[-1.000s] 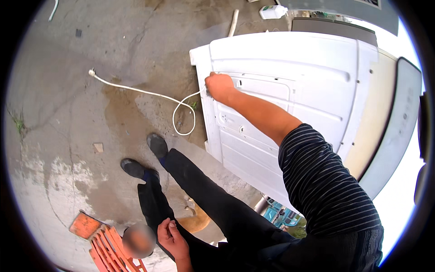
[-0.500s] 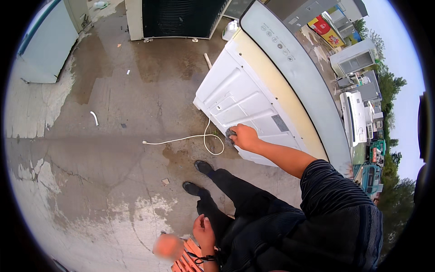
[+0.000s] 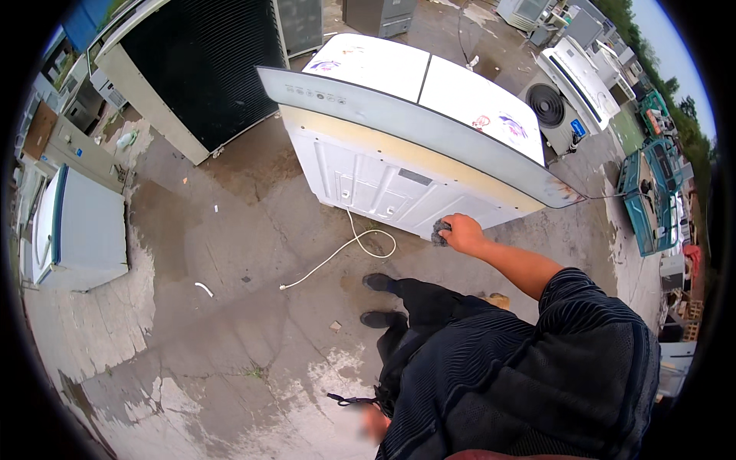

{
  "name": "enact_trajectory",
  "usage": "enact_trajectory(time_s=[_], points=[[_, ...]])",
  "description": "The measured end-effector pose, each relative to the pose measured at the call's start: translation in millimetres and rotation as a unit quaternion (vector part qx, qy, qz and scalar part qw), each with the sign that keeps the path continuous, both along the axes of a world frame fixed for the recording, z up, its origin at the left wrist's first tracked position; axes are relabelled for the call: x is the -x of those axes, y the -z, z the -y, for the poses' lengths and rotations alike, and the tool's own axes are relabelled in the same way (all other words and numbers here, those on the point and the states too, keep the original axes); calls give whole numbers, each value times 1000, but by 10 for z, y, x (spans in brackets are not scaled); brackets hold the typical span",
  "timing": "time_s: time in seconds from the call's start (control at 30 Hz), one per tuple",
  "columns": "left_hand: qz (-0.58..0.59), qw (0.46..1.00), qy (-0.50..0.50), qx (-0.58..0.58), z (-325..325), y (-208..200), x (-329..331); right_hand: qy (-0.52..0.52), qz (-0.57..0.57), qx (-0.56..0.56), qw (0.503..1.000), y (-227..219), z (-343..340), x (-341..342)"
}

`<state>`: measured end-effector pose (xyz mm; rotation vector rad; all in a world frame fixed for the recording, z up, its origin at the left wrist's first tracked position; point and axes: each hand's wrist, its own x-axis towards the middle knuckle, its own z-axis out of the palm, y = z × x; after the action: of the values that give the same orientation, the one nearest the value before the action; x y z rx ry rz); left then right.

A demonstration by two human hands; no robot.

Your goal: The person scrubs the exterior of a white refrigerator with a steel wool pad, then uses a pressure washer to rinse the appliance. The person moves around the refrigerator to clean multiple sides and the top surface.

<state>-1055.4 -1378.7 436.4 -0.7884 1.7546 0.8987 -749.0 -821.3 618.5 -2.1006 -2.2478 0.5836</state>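
Note:
My right hand (image 3: 463, 234) is closed round a crumpled grey scouring pad (image 3: 441, 232), which looks like steel wool. Hand and pad are against the lower edge of the white back panel of a washing machine (image 3: 364, 180). Two white lids with printed flowers show on the machine's top, behind a long grey control panel (image 3: 460, 134). From the back panel a white power cord (image 3: 330, 257) runs out and loops on the ground. Low in the view, my left hand (image 3: 374, 424) is blurred and partly covered by my torso; its fingers cannot be made out.
A big unit with a dark finned face (image 3: 203, 69) stands beyond the washing machine. At the left is a white box-shaped appliance (image 3: 88, 226). An outdoor unit with a round fan (image 3: 546, 105) and a teal three-wheeled cart (image 3: 648, 195) are at the right. Cracked, stained concrete (image 3: 253, 337) lies underfoot.
My view has turned, bringing the washing machine's lids into sight. My right hand, still gripping the scouring pad, has shifted along the back panel, away from the cord. My left hand is now more hidden.

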Motion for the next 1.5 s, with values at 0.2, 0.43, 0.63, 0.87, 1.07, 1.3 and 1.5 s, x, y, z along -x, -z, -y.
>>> enact_trajectory(time_s=[0.2, 0.43, 0.63, 0.87, 1.07, 1.3, 1.5], points=[[-18, 998, 64, -24, -220, -127, 181, 232, 123, 89, 961, -38, 1266, -1935], [-148, 968, 86, -183, -1624, -563, 462, 509, 125, -118, 843, -747, 1299, -4180], [-133, 959, 196, -156, -1590, -660, -258, 356, -89, -213, 905, -1078, -789, -4492], [-208, 842, 478, -139, -559, -1044, -2042, 93, -27, -193, 976, -1064, -2303, -3625], [-79, 964, 248, -53, -1010, -1523, -3521, 33, -8, -166, 986, -773, -2852, -3816], [-130, 958, 228, -115, -1736, -1688, -4097, -92, -79, -156, 980, -681, -2657, -3822], [-193, 965, 124, -131, -1575, -1557, -4707, -166, -98, -97, 977, -871, -1917, -3988]])
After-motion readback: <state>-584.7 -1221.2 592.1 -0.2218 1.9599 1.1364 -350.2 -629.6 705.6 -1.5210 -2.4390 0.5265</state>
